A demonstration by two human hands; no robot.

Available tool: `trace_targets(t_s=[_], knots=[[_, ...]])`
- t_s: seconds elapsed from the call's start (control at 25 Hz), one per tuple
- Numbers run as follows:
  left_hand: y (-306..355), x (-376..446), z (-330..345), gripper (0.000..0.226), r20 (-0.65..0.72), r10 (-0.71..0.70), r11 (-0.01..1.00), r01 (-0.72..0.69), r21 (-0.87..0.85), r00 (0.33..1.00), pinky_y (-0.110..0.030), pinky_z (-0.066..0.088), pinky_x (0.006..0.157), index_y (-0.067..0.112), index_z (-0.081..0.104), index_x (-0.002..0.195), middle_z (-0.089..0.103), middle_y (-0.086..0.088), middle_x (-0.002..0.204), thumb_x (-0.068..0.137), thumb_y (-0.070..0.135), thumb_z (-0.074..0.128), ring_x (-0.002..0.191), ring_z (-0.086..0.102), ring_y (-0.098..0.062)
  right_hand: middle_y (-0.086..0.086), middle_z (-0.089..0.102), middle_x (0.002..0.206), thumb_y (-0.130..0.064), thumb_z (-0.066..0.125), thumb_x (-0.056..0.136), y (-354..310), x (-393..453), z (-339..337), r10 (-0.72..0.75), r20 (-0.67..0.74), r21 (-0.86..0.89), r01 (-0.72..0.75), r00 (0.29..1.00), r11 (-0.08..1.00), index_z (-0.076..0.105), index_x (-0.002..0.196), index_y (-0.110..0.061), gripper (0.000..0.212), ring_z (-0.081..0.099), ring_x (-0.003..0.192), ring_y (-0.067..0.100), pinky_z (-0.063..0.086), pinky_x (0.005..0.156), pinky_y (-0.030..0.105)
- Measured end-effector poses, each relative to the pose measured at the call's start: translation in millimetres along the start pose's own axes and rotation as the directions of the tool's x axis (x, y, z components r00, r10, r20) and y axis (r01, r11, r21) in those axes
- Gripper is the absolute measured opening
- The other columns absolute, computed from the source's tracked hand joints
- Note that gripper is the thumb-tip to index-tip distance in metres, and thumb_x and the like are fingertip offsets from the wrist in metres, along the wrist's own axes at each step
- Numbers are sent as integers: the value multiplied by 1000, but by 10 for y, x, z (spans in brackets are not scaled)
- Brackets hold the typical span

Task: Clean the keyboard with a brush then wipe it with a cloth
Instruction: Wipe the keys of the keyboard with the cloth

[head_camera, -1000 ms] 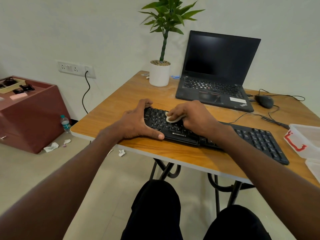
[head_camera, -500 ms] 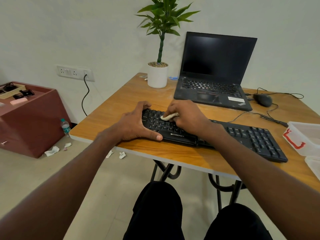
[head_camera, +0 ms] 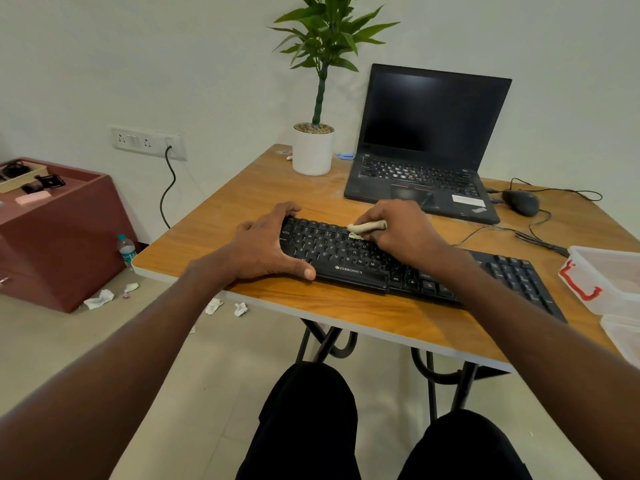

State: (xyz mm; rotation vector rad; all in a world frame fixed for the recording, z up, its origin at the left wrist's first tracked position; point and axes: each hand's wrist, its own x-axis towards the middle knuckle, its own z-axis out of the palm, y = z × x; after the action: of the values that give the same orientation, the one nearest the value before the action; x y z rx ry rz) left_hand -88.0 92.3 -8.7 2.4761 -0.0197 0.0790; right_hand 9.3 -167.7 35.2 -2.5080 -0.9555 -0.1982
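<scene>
Wiping under way: right hand (head_camera: 403, 233) pinches cloth (head_camera: 365, 229) on keyboard (head_camera: 349, 258), left hand (head_camera: 266, 245) grips its end; right half seemingly left

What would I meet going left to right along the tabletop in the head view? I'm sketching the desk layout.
Left hand holding the keyboard's end → cloth → right hand gripping it → mouse → clear plastic box at the right edge.
</scene>
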Motion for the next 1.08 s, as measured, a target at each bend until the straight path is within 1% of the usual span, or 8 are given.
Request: trace_targets(t_s=[0.12, 0.32, 0.44, 0.6, 0.72, 0.88, 1.0, 1.08], knots=[[184, 11, 88, 129, -57, 59, 986, -49, 162, 997, -56, 9, 127, 42, 24, 157, 42, 4, 161, 48, 102, 58, 147, 40, -21, 1, 76, 104, -1, 73, 86, -47, 17, 42, -18, -18, -70, 16, 1000, 997, 82, 110, -21, 32, 67, 94, 19, 58, 82, 41], [282, 32, 230, 117, -112, 107, 967, -77, 241, 988, -55, 24, 123, 35, 32, 155, 51, 6, 154, 62, 104, 50, 138, 50, -15, 3, 67, 106, -6, 75, 86, -7, 89, 90, -71, -118, -298, 33, 990, 954, 79, 113, -16, 29, 62, 96, 25, 52, 78, 38], [284, 31, 232, 115, -118, 109, 964, -76, 257, 987, -55, 27, 121, 33, 33, 154, 51, 5, 153, 64, 103, 50, 137, 50, -15, 4, 71, 106, -5, 73, 87, 39, 137, 76, -16, -84, -246, -5, 996, 969, 80, 113, -17, 29, 64, 98, 24, 48, 77, 33], [260, 58, 272, 101, -148, 146, 945, -94, 312, 978, -60, 33, 116, 32, 32, 156, 52, 3, 152, 80, 98, 36, 138, 50, -18, 4, 75, 103, -3, 71, 85, -80, 92, 74, -106, -46, -132, 99, 993, 986, 81, 111, -17, 32, 68, 95, 23, 58, 83, 41], [242, 69, 285, 90, -165, 151, 936, -88, 340, 975, -63, 34, 114, 31, 34, 155, 53, 2, 153, 89, 92, 25, 138, 51, -19, 2, 76, 105, -2, 71, 86, -156, 80, 102, -123, -63, -76, 118, 990, 990, 82, 112, -19, 33, 68, 95, 21, 57, 84, 40], [252, 72, 284, 84, -183, 132, 936, -62, 347, 974, -62, 34, 113, 32, 41, 149, 58, 3, 148, 90, 88, 22, 133, 54, -17, -4, 75, 105, -2, 71, 88, -84, 195, -89, -80, 128, -142, 98, 989, 985, 82, 110, -27, 34, 65, 95, 14, 54, 80, 31], [242, 77, 278, 78, -182, 139, 939, -71, 337, 973, -60, 36, 112, 30, 43, 146, 60, 3, 143, 93, 85, 25, 129, 55, -17, -1, 76, 107, -5, 70, 89, -126, 278, -68, -25, 96, -242, 48, 995, 969, 81, 112, -25, 33, 65, 94, 14, 50, 78, 29], [233, 75, 289, 73, -196, 153, 939, -81, 335, 968, -56, 40, 110, 29, 45, 145, 62, 2, 140, 96, 80, 27, 127, 56, -18, -1, 77, 106, -2, 70, 87, -128, 214, 45, -78, 34, -165, 82, 996, 983, 82, 111, -23, 34, 68, 98, 17, 56, 84, 35]])
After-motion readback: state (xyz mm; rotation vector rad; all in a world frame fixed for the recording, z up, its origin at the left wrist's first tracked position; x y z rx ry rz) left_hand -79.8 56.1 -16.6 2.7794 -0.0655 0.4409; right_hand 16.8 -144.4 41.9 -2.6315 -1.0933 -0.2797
